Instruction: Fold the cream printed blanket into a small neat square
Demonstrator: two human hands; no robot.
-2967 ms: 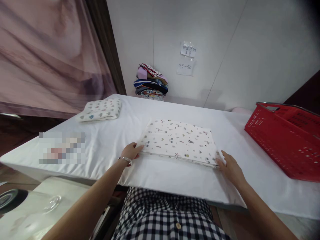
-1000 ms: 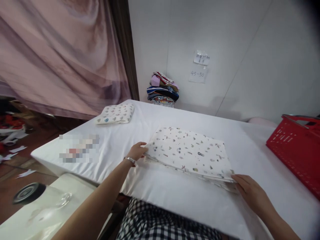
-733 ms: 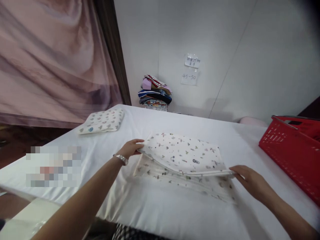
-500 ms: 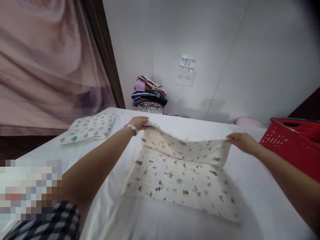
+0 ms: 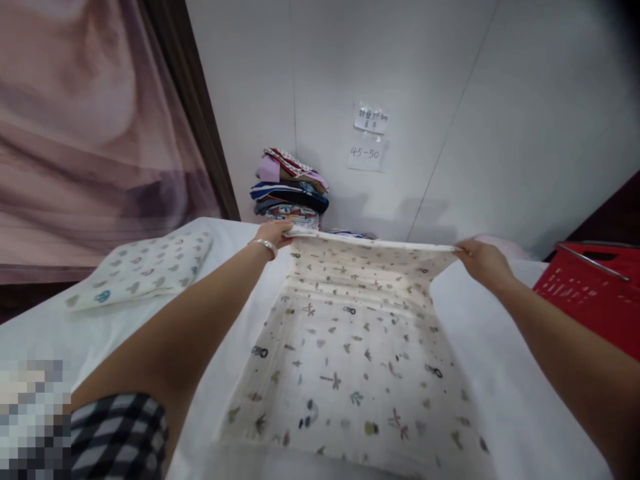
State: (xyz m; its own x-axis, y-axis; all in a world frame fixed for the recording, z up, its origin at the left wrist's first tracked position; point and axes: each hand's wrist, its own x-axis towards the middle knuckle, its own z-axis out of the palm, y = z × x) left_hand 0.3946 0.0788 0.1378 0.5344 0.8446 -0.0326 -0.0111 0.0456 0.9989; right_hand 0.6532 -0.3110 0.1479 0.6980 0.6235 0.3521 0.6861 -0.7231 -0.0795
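Note:
A cream cloth printed with small plants and figures stretches over the white-covered table toward me. My left hand, with a silver bracelet at the wrist, pinches its far left corner. At the far right corner my right hand is closed on the same edge. Between both hands the far edge is raised and pulled nearly straight, and the cloth slopes down to the table with a few creases below it. Left of my left arm lies a folded white cloth with grey and blue prints.
A pile of folded clothes stands beyond the table's far edge, by the wall. On the right is a red plastic basket with a metal handle. A pink curtain hangs at left. Two paper notes are stuck to the wall.
Both hands have drawn the held edge farther away and up. The cloth is now spread longer, its hanging flap opened out and its far edge tauter.

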